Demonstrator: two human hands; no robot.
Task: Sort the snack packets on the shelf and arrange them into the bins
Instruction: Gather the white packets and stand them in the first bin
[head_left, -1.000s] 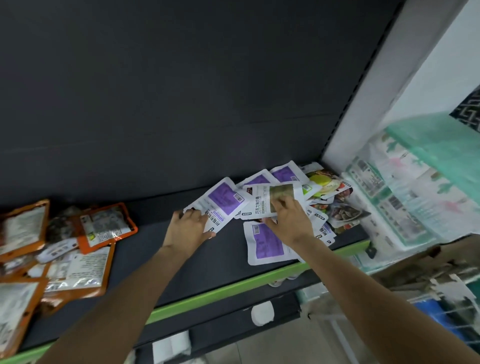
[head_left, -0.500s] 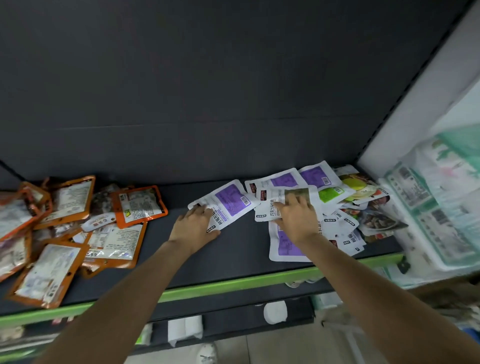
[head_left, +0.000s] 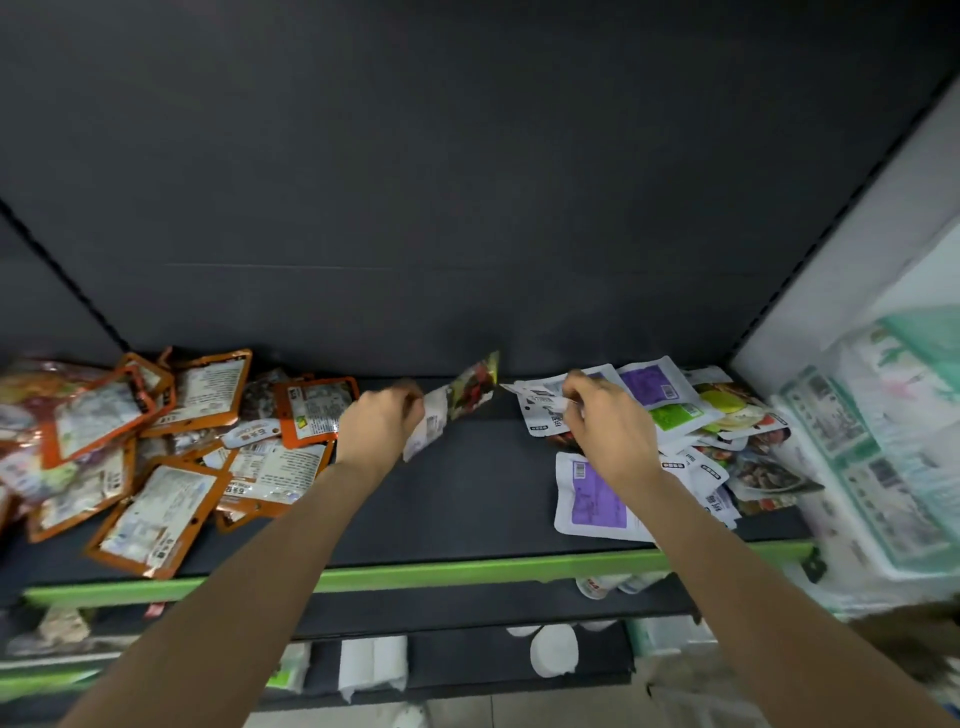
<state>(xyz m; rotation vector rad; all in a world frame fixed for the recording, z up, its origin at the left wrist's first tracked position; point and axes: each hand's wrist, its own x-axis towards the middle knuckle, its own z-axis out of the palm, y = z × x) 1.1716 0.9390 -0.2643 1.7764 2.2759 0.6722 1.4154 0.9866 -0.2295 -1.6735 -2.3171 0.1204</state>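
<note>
The left hand (head_left: 382, 423) was up off the shelf (head_left: 467, 499), fingers curled round one end of a snack packet (head_left: 457, 402), and the packet hung tilted in the air, its far corner pointing up and away to the right of that hand. The picture side showed dark reds and greens; it was motion-blurred, so no more could be read.

Over to the right hand (head_left: 608, 431): fingers bent and pinching the edge of a white packet (head_left: 543, 410) on the right-hand pile, just ahead of the knuckles. How firmly it held, I could not tell through the blur.

Under that wrist, nearer the person, a purple-and-white packet (head_left: 592, 499) lay flat on the dark shelf, close to the green front edge (head_left: 467, 571). Beyond and to the right of the right hand, more purple (head_left: 649, 384) and lime-green (head_left: 675, 415) packets overlapped in a loose heap.

To the left of the left hand, almost touching the wrist, the orange-bordered packets (head_left: 197, 457) sprawled in a jumble, several face-down. Between the two hands, bare dark shelf.
</note>
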